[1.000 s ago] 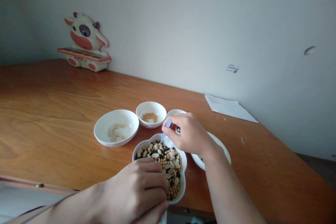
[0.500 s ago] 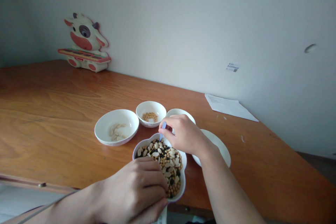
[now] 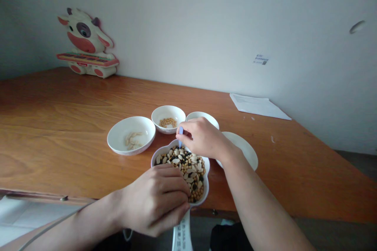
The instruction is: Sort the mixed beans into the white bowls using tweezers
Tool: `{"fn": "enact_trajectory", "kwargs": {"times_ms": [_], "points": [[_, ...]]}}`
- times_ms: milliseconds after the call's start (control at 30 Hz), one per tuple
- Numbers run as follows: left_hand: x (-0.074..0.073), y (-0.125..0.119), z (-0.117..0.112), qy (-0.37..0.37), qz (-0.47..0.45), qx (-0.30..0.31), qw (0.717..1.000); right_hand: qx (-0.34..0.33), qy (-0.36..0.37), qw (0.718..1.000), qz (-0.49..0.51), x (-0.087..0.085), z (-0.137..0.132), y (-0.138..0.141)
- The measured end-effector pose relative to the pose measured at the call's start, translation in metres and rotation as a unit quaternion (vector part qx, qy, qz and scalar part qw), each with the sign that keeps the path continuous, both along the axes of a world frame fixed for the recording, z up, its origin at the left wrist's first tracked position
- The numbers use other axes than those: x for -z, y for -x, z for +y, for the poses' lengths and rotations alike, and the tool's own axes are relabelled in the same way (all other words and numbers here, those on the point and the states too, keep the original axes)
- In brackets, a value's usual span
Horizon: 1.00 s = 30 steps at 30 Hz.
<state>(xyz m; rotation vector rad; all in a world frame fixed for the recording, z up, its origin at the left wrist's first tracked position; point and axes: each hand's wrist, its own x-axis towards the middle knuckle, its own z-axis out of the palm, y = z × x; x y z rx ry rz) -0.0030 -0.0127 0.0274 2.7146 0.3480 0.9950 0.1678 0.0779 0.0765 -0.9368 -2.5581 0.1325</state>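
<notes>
Scalloped bowl (image 3: 207, 182): white, lobed rim, on the wooden table (image 3: 59, 106) near its front edge; clock bearings below are taken from this bowl, 12 o'clock toward the wall.
Contents: mixed beans (image 3: 188, 166), with pale flat seeds, black beans and small yellow beans, heaped close to the rim.
Left hand (image 3: 154, 200): at 7 o'clock, over the bowl's near side, fingers (image 3: 173, 186) curled at the bean pile.
Left grip: fingers together; cannot tell whether any bean is pinched.
Right hand (image 3: 203, 137): at 1 o'clock, above the far rim.
Right grip: thumb and fingers together, clamped on a blue plastic tool (image 3: 180, 131).
Tool: upright, slightly tilted, lower end hidden by the hand.
Small bowl (image 3: 167, 113): 12 o'clock, holding yellow beans (image 3: 167, 122), just beside the right hand.
Wide bowl (image 3: 118, 141): 10 o'clock, holding pale seeds (image 3: 132, 140).
Third bowl (image 3: 203, 114): 1 o'clock, partly behind the right hand; contents hidden.
Plate (image 3: 243, 149): 2 o'clock, white, partly behind the right wrist.
Paper sheet (image 3: 257, 106): 2 o'clock, against the wall, well apart.
Cow toy (image 3: 85, 43): 10 o'clock, against the wall, well apart.
</notes>
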Motion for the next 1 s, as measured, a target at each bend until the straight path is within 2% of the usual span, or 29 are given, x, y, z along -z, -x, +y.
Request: {"fn": "enact_trajectory", "kwargs": {"times_ms": [533, 1000], "points": [[-0.006, 0.006, 0.004, 0.026, 0.002, 0.032, 0.999, 0.001, 0.004, 1.0, -0.002, -0.005, -0.002, -0.002], [0.0, 0.008, 0.011, 0.01, -0.022, 0.027, 0.999, -0.002, 0.015, 1.0, 0.008, -0.008, -0.004, -0.003]]}}
